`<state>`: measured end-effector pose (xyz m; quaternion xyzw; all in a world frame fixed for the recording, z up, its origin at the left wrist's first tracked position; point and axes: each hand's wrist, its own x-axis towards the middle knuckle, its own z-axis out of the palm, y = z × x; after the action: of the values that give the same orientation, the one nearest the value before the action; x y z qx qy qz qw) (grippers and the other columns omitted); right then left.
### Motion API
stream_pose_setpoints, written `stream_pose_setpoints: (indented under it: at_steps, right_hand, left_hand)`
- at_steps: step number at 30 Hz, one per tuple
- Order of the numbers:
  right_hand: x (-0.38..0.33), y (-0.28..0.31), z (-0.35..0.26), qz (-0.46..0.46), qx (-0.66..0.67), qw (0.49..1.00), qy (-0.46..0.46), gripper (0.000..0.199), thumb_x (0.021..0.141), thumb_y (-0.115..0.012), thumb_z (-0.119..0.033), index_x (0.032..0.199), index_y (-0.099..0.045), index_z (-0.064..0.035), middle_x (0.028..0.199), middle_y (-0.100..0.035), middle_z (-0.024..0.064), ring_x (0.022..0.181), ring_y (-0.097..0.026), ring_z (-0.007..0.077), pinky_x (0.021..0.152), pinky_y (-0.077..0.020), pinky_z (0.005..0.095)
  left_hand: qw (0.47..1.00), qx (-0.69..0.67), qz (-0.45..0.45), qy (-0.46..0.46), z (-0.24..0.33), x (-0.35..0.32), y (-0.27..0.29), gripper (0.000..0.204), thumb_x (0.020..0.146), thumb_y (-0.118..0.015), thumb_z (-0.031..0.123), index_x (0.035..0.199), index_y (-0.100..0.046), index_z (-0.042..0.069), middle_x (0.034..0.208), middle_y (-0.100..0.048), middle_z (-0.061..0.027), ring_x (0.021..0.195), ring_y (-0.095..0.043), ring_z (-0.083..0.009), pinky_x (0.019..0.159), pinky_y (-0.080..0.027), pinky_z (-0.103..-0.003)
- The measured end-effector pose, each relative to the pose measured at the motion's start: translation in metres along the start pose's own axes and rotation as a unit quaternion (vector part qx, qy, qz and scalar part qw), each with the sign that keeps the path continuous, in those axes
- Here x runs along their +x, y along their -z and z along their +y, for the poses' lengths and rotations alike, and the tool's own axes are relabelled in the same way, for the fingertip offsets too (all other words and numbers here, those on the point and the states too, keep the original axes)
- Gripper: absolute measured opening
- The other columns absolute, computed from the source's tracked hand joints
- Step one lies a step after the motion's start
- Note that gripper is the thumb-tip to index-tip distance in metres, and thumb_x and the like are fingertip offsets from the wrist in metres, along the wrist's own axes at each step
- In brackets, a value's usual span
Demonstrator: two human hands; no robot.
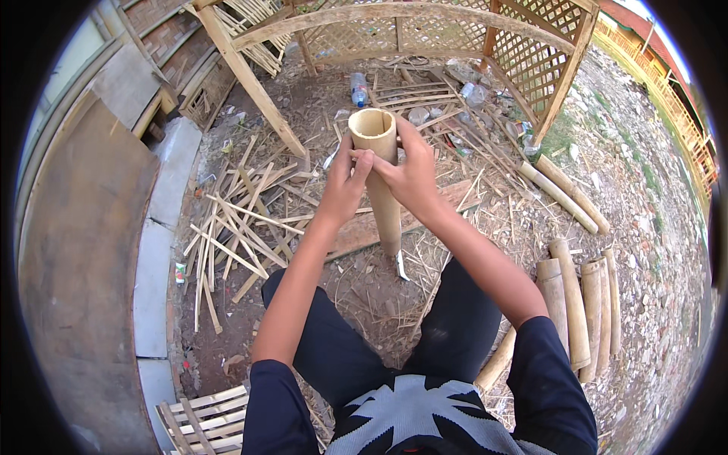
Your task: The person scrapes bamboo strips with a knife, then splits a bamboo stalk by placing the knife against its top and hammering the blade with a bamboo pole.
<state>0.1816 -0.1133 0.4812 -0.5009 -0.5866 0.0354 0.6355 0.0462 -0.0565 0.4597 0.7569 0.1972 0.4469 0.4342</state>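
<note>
A thick bamboo tube (384,208) stands upright in front of me, its open hollow end facing up. Near its top, my left hand (347,184) is wrapped round the left side and my right hand (410,176) round the right. The thumbs of both hands meet on the near side of the tube. A dark line, perhaps a split, shows inside the rim. By the tube's lower end, a thin white curved piece (401,267) lies on the ground; I cannot tell what it is.
Split bamboo strips (241,220) litter the ground at left. A wooden plank (355,235) lies behind the tube. Cut bamboo lengths (574,307) lie at right, two more bamboo poles (561,193) beyond. A wooden lattice frame (398,34) and a plastic bottle (359,89) are farther off.
</note>
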Motion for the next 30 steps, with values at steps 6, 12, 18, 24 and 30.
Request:
stream_pose_setpoints:
  at_steps: [6, 12, 18, 24, 30]
  right_hand:
    - [-0.016, -0.082, -0.012, -0.004, -0.006, 1.000, 0.006, 0.044, 0.093, -0.063, -0.017, 0.129, -0.055, 0.0076, 0.114, -0.064, 0.0245, 0.105, -0.060, 0.0390, 0.096, -0.0445, 0.0430]
    - [-0.030, -0.152, 0.012, -0.104, 0.058, 0.993, -0.012, 0.042, 0.103, -0.046, -0.021, 0.136, -0.052, 0.0037, 0.133, -0.058, 0.0250, 0.124, -0.055, 0.0361, 0.106, -0.0403, 0.0388]
    - [-0.068, -0.215, 0.041, -0.146, 0.087, 0.984, -0.052, 0.047, 0.100, -0.050, -0.026, 0.143, -0.049, -0.0058, 0.138, -0.055, 0.0223, 0.126, -0.055, 0.0347, 0.107, -0.0399, 0.0404]
    - [-0.102, -0.258, 0.055, -0.157, 0.051, 0.981, -0.102, 0.072, 0.089, -0.070, -0.036, 0.146, -0.043, -0.0014, 0.139, -0.053, 0.0236, 0.127, -0.054, 0.0321, 0.104, -0.0433, 0.0424]
    - [-0.117, -0.272, 0.072, -0.233, 0.018, 0.957, -0.170, 0.080, 0.072, -0.083, -0.039, 0.130, -0.051, 0.0053, 0.115, -0.064, 0.0252, 0.106, -0.064, 0.0370, 0.090, -0.0495, 0.0430]
  left_hand:
    - [0.988, -0.148, 0.048, 0.025, -0.047, -0.010, 0.058, 0.072, 0.098, -0.049, 0.057, 0.145, -0.034, 0.005, 0.142, -0.044, -0.0116, 0.131, -0.045, -0.0229, 0.108, -0.036, -0.037]
    - [0.980, -0.103, 0.135, 0.105, -0.103, -0.030, 0.123, 0.061, 0.096, -0.064, 0.039, 0.140, -0.040, 0.003, 0.136, -0.051, -0.0121, 0.126, -0.050, -0.0215, 0.106, -0.041, -0.036]
    - [0.986, -0.089, 0.130, 0.044, -0.166, -0.052, 0.180, 0.063, 0.078, -0.084, 0.017, 0.128, -0.050, 0.000, 0.119, -0.062, -0.0107, 0.108, -0.063, -0.0198, 0.091, -0.053, -0.034]
    - [0.979, -0.143, 0.116, 0.089, -0.168, -0.075, 0.226, 0.055, 0.075, -0.085, 0.013, 0.121, -0.057, -0.002, 0.112, -0.066, -0.0123, 0.100, -0.067, -0.0209, 0.082, -0.060, -0.034]
    - [0.981, -0.144, 0.117, 0.052, -0.160, -0.083, 0.236, 0.058, 0.073, -0.086, 0.017, 0.120, -0.055, 0.002, 0.110, -0.066, -0.0105, 0.100, -0.066, -0.0163, 0.085, -0.056, -0.031]
